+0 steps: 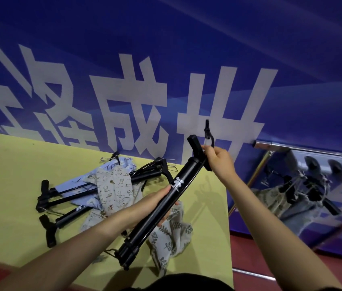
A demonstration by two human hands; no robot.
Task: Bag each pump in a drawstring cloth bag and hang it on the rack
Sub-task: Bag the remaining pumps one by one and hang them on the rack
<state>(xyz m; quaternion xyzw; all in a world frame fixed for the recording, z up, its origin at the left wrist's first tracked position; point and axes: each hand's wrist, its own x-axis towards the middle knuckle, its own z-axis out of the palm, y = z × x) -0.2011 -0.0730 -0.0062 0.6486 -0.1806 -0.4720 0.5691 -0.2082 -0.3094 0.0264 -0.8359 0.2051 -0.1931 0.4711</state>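
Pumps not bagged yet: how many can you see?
About 4, perhaps more. One pump is held in both hands, left hand and right hand. At least three lie tangled with bags on the table; some may be hidden.

Pump (167, 198) in left hand (157, 203): black, white logo on barrel. Bag (170, 234) under that hand: pale grey, green leaf print. Bags left of it: one beige with small animal print (114, 191), one light blue (75, 182). Pumps (61, 198) there: black. Bench (8, 185): yellow-green. Banner (145, 59) beyond right hand (218, 159): blue, white characters. Floor (270, 253): red-brown.
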